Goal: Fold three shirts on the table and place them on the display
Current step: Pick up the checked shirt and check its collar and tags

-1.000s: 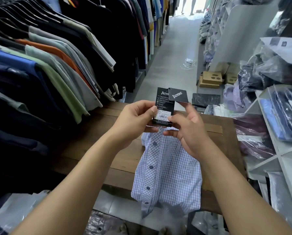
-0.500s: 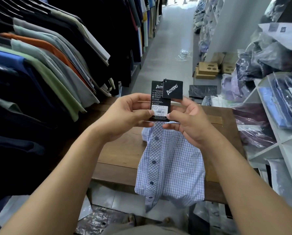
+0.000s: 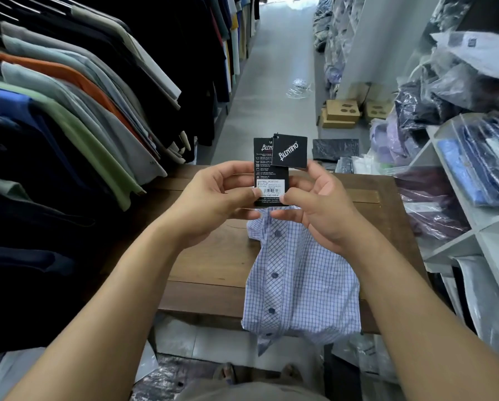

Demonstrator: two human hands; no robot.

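A blue-and-white checked shirt (image 3: 303, 282) with dark buttons lies on the wooden table (image 3: 213, 256), its hem hanging over the near edge. Two black "Blentino" hang tags (image 3: 280, 160) stand up above the shirt's collar end. My left hand (image 3: 222, 201) pinches the lower left part of the tags with thumb and fingers. My right hand (image 3: 320, 206) pinches their lower right part, and it hides the shirt's collar. Both hands hover above the table.
A rack of hanging shirts (image 3: 68, 111) crowds the left side. White shelves (image 3: 459, 227) with bagged shirts stand on the right. Cardboard boxes (image 3: 340, 114) and a plastic bag (image 3: 299, 88) lie on the aisle floor beyond the table. Plastic wrappers lie by my feet.
The view has tilted down a little, so hands, tags and shirt sit lower in frame. Both hands keep their pinch on the tags; the small tag swung more upright.
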